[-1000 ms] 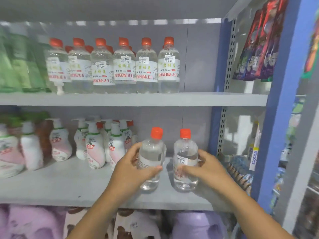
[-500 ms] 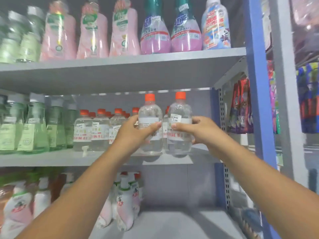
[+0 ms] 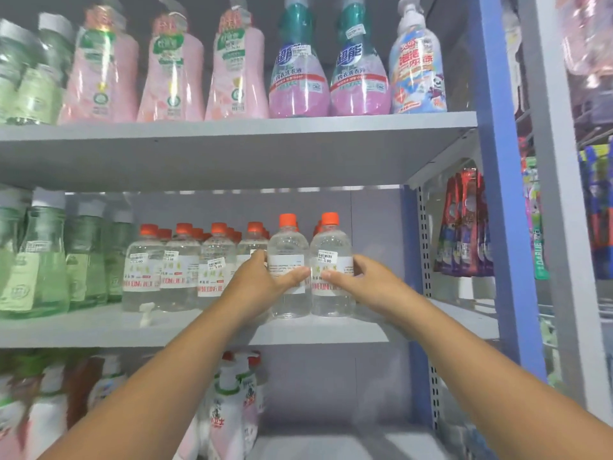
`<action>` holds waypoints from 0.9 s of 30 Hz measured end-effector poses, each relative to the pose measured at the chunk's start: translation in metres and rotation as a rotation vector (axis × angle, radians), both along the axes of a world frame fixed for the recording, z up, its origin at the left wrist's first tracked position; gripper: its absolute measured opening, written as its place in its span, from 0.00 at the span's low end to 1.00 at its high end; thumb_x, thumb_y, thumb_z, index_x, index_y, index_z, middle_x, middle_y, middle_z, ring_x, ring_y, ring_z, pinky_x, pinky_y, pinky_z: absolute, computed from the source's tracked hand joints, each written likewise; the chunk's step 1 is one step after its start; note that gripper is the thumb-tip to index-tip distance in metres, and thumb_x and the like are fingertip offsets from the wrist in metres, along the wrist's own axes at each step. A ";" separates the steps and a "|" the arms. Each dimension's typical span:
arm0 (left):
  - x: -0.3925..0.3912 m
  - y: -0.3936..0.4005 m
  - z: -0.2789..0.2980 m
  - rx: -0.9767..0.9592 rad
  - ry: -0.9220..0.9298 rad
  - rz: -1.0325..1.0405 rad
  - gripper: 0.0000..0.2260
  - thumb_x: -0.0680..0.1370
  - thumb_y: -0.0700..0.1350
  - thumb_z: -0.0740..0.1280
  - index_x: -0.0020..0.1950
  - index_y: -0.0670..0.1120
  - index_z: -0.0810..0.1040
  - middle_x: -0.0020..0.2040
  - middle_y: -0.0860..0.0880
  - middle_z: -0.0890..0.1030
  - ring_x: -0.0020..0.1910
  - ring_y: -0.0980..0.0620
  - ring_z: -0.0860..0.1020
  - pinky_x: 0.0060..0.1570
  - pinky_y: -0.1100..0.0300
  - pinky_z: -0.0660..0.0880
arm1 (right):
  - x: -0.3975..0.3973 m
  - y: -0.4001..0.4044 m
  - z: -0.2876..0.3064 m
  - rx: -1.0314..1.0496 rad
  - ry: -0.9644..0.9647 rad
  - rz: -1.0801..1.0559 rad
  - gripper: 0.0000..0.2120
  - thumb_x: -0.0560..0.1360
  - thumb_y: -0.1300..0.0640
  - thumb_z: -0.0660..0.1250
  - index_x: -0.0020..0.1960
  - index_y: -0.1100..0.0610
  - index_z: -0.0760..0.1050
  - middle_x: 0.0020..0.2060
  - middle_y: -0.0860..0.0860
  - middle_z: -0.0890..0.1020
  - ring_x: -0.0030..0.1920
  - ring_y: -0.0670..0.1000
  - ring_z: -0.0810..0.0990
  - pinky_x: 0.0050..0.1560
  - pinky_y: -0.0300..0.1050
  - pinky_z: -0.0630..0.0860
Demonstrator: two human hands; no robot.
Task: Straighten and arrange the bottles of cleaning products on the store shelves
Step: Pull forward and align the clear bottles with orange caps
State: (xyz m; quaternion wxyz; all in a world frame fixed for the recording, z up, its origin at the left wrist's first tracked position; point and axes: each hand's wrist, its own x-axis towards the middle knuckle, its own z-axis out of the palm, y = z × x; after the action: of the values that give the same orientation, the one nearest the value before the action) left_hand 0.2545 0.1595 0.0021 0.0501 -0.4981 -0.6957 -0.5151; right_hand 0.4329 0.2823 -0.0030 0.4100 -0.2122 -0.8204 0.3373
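Two clear bottles with orange caps stand side by side on the middle shelf (image 3: 99, 330), at the right end of a row of the same clear bottles (image 3: 179, 270). My left hand (image 3: 258, 283) is wrapped around the left clear bottle (image 3: 288, 247), whose label faces partly away. My right hand (image 3: 368, 283) grips the right clear bottle (image 3: 330, 247) by its label, price sticker to the front. Both bottles are upright and touch each other.
Green bottles (image 3: 39, 260) fill the left of the middle shelf. Pink and purple detergent bottles (image 3: 298, 71) line the top shelf (image 3: 232, 131). White pump bottles (image 3: 232, 410) stand on the bottom shelf. A blue upright (image 3: 504, 227) bounds the right side, with hanging packets (image 3: 464, 227) beyond.
Both hands lifted the two clear bottles from the lower shelf up to the middle shelf and have set them down at the right end of the row.
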 end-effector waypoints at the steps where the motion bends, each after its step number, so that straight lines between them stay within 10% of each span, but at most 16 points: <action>1: -0.001 0.003 -0.001 0.012 -0.009 0.005 0.25 0.70 0.67 0.74 0.58 0.55 0.74 0.51 0.59 0.82 0.48 0.58 0.81 0.46 0.57 0.78 | -0.003 -0.001 -0.001 -0.019 -0.017 0.005 0.13 0.76 0.40 0.72 0.57 0.43 0.79 0.49 0.39 0.86 0.48 0.40 0.85 0.47 0.37 0.80; 5: -0.001 0.011 -0.004 -0.003 0.044 -0.061 0.15 0.75 0.66 0.70 0.55 0.60 0.78 0.48 0.60 0.83 0.48 0.59 0.82 0.44 0.61 0.77 | -0.009 0.002 -0.002 0.023 -0.145 -0.011 0.30 0.70 0.25 0.66 0.64 0.42 0.72 0.62 0.44 0.80 0.63 0.48 0.79 0.63 0.49 0.77; 13: -0.025 0.001 -0.013 -0.008 -0.265 -0.244 0.19 0.76 0.43 0.75 0.66 0.51 0.76 0.54 0.53 0.85 0.48 0.56 0.85 0.43 0.61 0.76 | 0.000 0.008 -0.005 -0.126 -0.108 0.036 0.30 0.72 0.44 0.78 0.68 0.49 0.68 0.54 0.42 0.83 0.51 0.41 0.83 0.43 0.37 0.76; 27: -0.018 0.000 -0.014 -0.031 -0.180 -0.141 0.27 0.71 0.53 0.80 0.64 0.53 0.71 0.50 0.56 0.82 0.47 0.58 0.82 0.45 0.60 0.76 | 0.002 0.012 -0.005 -0.085 -0.129 0.014 0.27 0.72 0.54 0.80 0.66 0.48 0.72 0.49 0.40 0.84 0.40 0.35 0.84 0.36 0.28 0.75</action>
State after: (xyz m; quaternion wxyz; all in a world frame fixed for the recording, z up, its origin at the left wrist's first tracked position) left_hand 0.2367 0.1598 -0.0115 -0.0566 -0.4985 -0.6683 -0.5492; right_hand 0.4351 0.2942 -0.0085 0.3446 -0.2449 -0.8314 0.3605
